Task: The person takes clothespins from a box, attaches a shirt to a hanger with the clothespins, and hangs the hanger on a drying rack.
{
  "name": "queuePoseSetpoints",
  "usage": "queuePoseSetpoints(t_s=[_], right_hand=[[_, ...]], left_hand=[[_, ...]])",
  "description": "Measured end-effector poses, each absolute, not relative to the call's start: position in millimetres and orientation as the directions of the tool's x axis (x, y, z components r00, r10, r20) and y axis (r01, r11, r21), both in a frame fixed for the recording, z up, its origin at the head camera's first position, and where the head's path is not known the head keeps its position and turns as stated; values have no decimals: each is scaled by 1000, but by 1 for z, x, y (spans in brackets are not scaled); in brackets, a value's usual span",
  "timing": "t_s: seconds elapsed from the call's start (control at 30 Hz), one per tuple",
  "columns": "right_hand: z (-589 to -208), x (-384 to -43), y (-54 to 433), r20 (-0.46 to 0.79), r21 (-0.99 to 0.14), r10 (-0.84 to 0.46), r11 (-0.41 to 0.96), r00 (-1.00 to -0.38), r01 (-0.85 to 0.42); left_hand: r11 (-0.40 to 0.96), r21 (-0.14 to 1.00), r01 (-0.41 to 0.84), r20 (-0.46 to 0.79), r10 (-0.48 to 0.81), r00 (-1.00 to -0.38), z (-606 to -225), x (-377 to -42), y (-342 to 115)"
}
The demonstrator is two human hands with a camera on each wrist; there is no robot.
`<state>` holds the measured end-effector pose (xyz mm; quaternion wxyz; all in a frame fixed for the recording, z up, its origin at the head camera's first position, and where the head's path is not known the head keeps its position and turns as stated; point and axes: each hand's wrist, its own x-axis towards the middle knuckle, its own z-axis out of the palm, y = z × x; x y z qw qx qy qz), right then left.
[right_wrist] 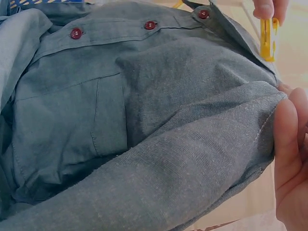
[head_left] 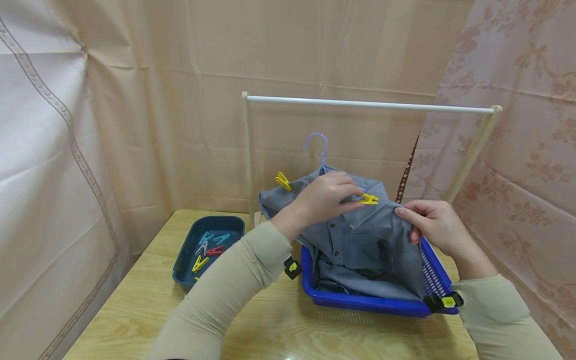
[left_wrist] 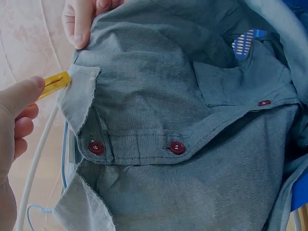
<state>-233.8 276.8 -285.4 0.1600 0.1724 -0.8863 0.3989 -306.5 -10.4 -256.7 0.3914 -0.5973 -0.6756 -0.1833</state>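
Observation:
A grey-blue shirt point(head_left: 360, 240) with dark red buttons hangs on a light blue hanger point(head_left: 323, 145), its lower part slumped into a blue basket point(head_left: 373, 306). My left hand point(head_left: 326, 197) pinches a yellow clothespin point(head_left: 370, 199) by its handle end, with the tip right at the shirt's collar in the left wrist view. With thumb and fingers, my right hand point(head_left: 434, 225) grips the shirt's shoulder on the right side. Another yellow clothespin point(head_left: 283, 181) is clipped on the opposite shoulder.
A drying rack with a white bar point(head_left: 369, 103) stands behind the shirt. On the left of the wooden table point(head_left: 144, 300) sits a dark teal tray point(head_left: 182, 265) holding several clothespins point(head_left: 215, 251) in blue, white, red and yellow. Curtains point(head_left: 180, 125) surround the table.

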Motion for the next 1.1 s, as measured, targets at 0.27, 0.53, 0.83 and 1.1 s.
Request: queuePoseSetpoints(t_s=[0.27, 0.53, 0.83, 1.1], right_hand=[[-280, -237, 274, 424, -639, -184, 634, -887, -437], [-277, -238, 271, 396, -663, -183, 621, -900, -418], [-279, -239, 270, 390, -670, -177, 618, -904, -411], [-278, -236, 266, 418, -653, -210, 607, -884, -453]], left_hand=[[244, -363, 899, 720, 686, 105, -253, -303, -4], [288, -464, 838, 683, 718, 132, -254, -300, 2], [278, -511, 813, 649, 746, 153, -253, -296, 8], [259, -534, 805, 619, 768, 164, -252, -294, 10]])
